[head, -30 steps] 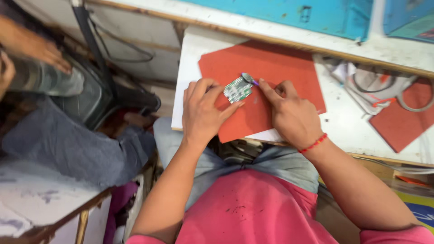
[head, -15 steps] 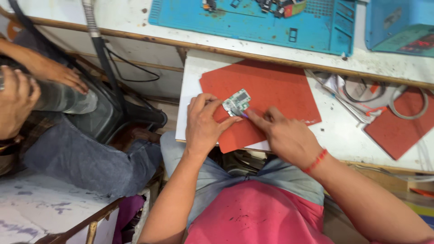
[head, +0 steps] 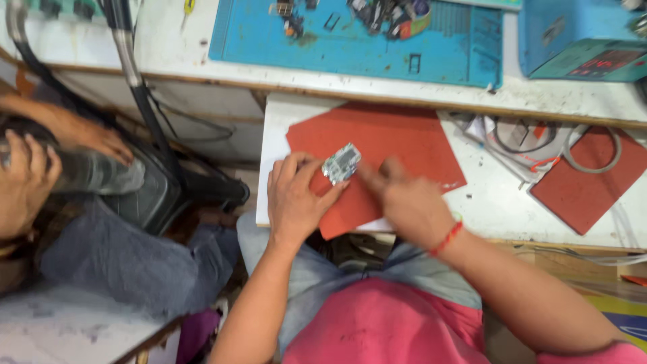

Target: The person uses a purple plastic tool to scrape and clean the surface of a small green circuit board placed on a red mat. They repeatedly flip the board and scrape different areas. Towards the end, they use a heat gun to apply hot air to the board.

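The left hand [head: 296, 202] lies flat on the red mat [head: 397, 145], its thumb and fingertips pinching the lower edge of a small circuit board [head: 341, 163] and holding it tilted on the mat; the right hand [head: 404, 202] is motion-blurred, its fingers stretched toward the board's right side, and whether they grip anything cannot be told; a red thread band [head: 446, 238] circles that wrist.

The board sits on the left part of the red mat, near the mat's upper-left corner; the mat itself lies on a white board [head: 276, 135] that juts out beneath it; beyond the mat's far edge runs the white bench [head: 175, 50], carrying a blue work mat [head: 445, 47] strewn with small parts; right of the red mat lie coiled cables [head: 519, 145] and a second red mat [head: 586, 189]; up and right of it stands a teal box [head: 579, 37].

Left of the red mat, well apart, another person's hands [head: 30, 175] hold a grey cylinder [head: 94, 172] over grey trousers.
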